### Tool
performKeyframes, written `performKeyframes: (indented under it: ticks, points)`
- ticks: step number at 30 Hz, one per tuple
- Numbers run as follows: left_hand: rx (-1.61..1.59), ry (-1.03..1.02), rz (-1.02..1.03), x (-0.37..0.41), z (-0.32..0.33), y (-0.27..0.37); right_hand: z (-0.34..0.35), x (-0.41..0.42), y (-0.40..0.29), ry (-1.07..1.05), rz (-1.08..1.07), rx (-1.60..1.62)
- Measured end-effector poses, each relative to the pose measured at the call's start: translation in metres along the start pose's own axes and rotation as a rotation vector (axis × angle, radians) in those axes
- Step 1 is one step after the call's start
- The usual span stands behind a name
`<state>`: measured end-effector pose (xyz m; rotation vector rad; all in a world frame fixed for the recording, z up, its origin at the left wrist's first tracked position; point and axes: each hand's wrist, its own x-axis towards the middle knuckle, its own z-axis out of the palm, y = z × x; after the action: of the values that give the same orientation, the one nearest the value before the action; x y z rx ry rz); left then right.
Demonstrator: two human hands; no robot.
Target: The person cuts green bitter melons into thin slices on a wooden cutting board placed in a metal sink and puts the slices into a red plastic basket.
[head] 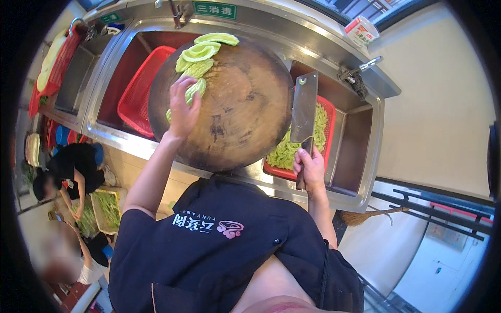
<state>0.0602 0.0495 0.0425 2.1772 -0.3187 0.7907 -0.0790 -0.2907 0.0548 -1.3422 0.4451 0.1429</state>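
A round wooden chopping block (242,101) spans the steel sinks in front of me. Along its far left part lie several hollowed, bumpy pale green bitter melon halves (199,53). My left hand (183,109) is over the nearer ones, thumb and fingers apart around a half that its fingertips appear to touch. In my right hand (312,166) is the dark handle of a cleaver (304,109), its broad blade pointing away from me with a small green bit stuck near the tip. Beneath the cleaver, a red plastic basket (332,129) holds sliced bitter melon (283,152), partly hidden by block and blade.
Another red basket (135,92) sits in the left sink, partly under the block. Faucets (360,68) line the back ledge, with a white tub (362,31) nearby. At lower left, two people work beside a crate of greens (107,209). A broom (372,216) is at right.
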Motion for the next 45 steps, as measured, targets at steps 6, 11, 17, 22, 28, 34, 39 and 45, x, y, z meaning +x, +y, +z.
performKeyframes:
  ticks: [6, 11, 17, 22, 28, 34, 39, 45]
  points:
    - [-0.085, -0.207, 0.238, 0.076, 0.111, 0.029, -0.023, -0.017, -0.011, 0.11, -0.036, 0.007]
    - [-0.11, -0.323, 0.285, 0.119, 0.205, 0.049, -0.054, -0.03, -0.005, 0.202, -0.025, 0.093]
    - [-0.102, -0.427, 0.285, 0.089, 0.198, 0.071, -0.067, -0.02, 0.003, 0.205, 0.034, 0.1]
    - [0.111, -0.194, -0.022, 0.045, 0.077, 0.004, -0.042, 0.006, -0.012, -0.015, 0.07, 0.033]
    - [0.351, -0.305, -0.248, -0.026, -0.032, -0.032, 0.009, 0.033, -0.019, -0.303, 0.14, -0.133]
    - [0.009, -0.396, -0.521, -0.049, -0.022, 0.021, 0.022, 0.031, -0.012, -0.374, 0.151, -0.175]
    - [0.296, -0.705, 0.088, -0.03, -0.012, 0.028, 0.02, 0.025, -0.01, -0.357, 0.125, -0.235]
    - [-0.07, -0.757, 0.065, -0.043, 0.011, 0.015, 0.023, 0.014, -0.006, -0.308, 0.04, -0.32]
